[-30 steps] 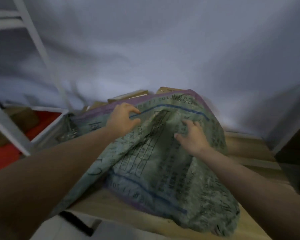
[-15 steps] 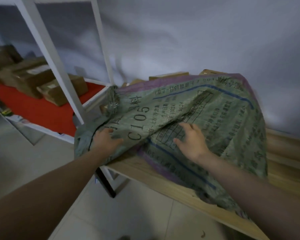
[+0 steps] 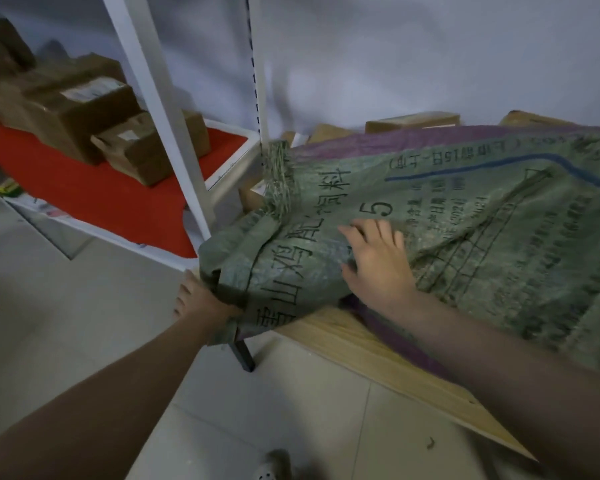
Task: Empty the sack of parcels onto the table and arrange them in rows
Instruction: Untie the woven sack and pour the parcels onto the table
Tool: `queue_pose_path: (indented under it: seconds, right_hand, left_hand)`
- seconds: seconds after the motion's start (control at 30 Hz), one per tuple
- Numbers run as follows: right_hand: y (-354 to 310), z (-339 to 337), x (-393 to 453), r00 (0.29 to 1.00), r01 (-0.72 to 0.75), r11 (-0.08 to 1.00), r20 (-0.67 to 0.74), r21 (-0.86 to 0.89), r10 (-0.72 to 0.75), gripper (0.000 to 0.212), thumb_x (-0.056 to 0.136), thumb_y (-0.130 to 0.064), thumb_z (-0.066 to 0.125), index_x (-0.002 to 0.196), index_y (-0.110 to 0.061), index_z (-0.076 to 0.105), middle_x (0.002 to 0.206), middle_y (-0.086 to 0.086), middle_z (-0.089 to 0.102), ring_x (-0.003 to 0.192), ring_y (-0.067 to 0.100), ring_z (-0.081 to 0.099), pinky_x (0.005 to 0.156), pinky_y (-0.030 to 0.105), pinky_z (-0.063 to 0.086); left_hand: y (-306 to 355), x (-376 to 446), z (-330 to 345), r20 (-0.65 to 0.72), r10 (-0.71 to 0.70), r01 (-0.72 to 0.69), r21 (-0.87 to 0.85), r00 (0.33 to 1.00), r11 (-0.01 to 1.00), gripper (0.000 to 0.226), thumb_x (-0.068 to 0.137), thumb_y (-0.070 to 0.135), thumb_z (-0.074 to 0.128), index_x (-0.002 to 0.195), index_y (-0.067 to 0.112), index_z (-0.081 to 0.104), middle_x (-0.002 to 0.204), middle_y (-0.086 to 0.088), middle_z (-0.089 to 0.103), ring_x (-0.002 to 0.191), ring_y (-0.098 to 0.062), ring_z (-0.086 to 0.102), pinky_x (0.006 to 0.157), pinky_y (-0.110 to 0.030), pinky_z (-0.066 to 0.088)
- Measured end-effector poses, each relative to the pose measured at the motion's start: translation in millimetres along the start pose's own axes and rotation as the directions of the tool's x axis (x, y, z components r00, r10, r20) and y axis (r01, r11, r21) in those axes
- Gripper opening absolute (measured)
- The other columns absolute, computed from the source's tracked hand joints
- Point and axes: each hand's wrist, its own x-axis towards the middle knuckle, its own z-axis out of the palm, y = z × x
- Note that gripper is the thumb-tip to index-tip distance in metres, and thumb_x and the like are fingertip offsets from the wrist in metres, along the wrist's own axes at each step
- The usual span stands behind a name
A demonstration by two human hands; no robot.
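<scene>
Two bare hands are working a green woven sack (image 3: pixel 465 216) that is lying across the wooden table (image 3: pixel 378 355), its near-left corner spilling over the table's edge. The left hand (image 3: pixel 201 299) is gripping that overhanging corner from below, fingers closed into the bunched fabric. The right hand (image 3: pixel 378 265) is lying flat on top of the sack, fingers spread, holding nothing. Brown cardboard parcels (image 3: pixel 413 122) are showing behind the sack's far edge. More boxes (image 3: pixel 146 147) are sitting on the red shelf (image 3: pixel 94 199) of a white rack to the left.
</scene>
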Motion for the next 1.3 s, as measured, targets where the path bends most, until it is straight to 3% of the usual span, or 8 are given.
queue_pose_path:
  seconds: [0.13,0.3,0.5,0.73,0.93,1.03,1.17,1.3]
  right_hand:
    - [-14,19,12,0.998,-0.024,1.0,-0.064,0.006,0.024,0.05,0.083,-0.016,0.07,0.132,-0.012,0.058,0.124,0.01,0.055,0.116,0.031,0.044,0.092,0.044,0.037]
    - [-21,33,3,0.993,-0.063,0.998,-0.096,-0.011,0.062,0.044,0.082,-0.014,0.069,0.125,-0.01,0.062,0.118,0.01,0.057,0.11,0.031,0.046,0.087,0.043,0.037]
    - [-14,29,-15,0.975,-0.209,0.971,-0.095,-0.113,0.199,0.037,0.075,-0.021,0.074,0.11,-0.013,0.062,0.106,0.008,0.053,0.103,0.03,0.046,0.084,0.041,0.037]
    - [6,37,-52,0.906,-0.321,0.89,0.169,-0.323,0.388,0.097,0.068,-0.07,0.071,0.14,-0.012,0.041,0.135,0.013,0.046,0.125,0.035,0.042,0.107,0.046,0.033]
    - [1,47,-78,0.97,-0.176,0.963,0.134,-0.202,0.205,0.125,0.053,-0.093,0.051,0.149,-0.014,0.038,0.149,0.011,0.04,0.135,0.034,0.04,0.114,0.052,0.022]
    - [-8,60,-88,0.968,-0.081,0.966,0.211,-0.247,0.136,0.131,0.045,-0.088,0.064,0.149,-0.013,0.04,0.153,0.014,0.041,0.14,0.036,0.04,0.116,0.054,0.014]
    - [-14,76,-102,0.952,-0.212,0.941,0.161,-0.264,0.26,0.122,0.046,-0.046,0.093,0.149,-0.007,0.041,0.152,0.02,0.042,0.14,0.04,0.041,0.115,0.055,0.015]
    - [-1,81,-111,0.956,-0.295,0.915,-0.076,-0.276,0.285,0.07,0.074,-0.009,0.068,0.141,0.0,0.048,0.143,0.022,0.051,0.133,0.041,0.045,0.112,0.054,0.021]
  left_hand:
    - [-34,56,14,0.322,0.068,-0.024,-0.14,0.944,0.99,0.144,0.028,0.055,0.097,0.149,0.017,0.028,0.142,-0.009,0.048,0.132,-0.033,0.048,0.101,-0.052,0.047]
    - [6,42,-3,0.339,0.183,-0.102,-0.245,0.923,0.964,0.035,0.087,0.027,0.073,0.106,-0.001,0.065,0.108,-0.024,0.067,0.1,-0.04,0.063,0.09,-0.049,0.053]
    - [63,42,-47,0.24,0.26,-0.137,-0.432,0.935,0.891,0.036,0.096,0.023,0.059,0.12,-0.004,0.061,0.112,-0.02,0.065,0.105,-0.035,0.061,0.09,-0.04,0.05]
    - [101,32,-98,0.325,0.118,0.148,-0.686,0.938,0.712,0.045,0.095,0.027,0.064,0.133,0.004,0.055,0.125,-0.013,0.064,0.109,-0.031,0.064,0.079,-0.035,0.055]
    - [117,9,-113,0.499,0.17,0.303,-0.727,0.85,0.617,0.04,0.104,0.024,0.045,0.142,0.012,0.046,0.142,-0.002,0.053,0.11,-0.022,0.067,0.09,-0.019,0.042]
    - [118,9,-119,0.545,0.189,0.362,-0.739,0.817,0.568,0.024,0.106,0.017,0.038,0.122,0.027,0.053,0.081,0.005,0.074,0.038,-0.01,0.059,0.055,-0.004,0.047]
    - [122,11,-129,0.549,0.176,0.398,-0.758,0.817,0.517,0.028,0.103,0.011,0.038,0.083,0.011,0.057,0.06,-0.001,0.064,0.044,-0.011,0.061,0.034,-0.02,0.047]
    - [131,10,-135,0.517,0.19,0.397,-0.803,0.834,0.445,0.031,0.105,0.015,0.036,0.086,0.008,0.059,0.062,-0.008,0.069,0.049,-0.019,0.068,0.039,-0.024,0.052]
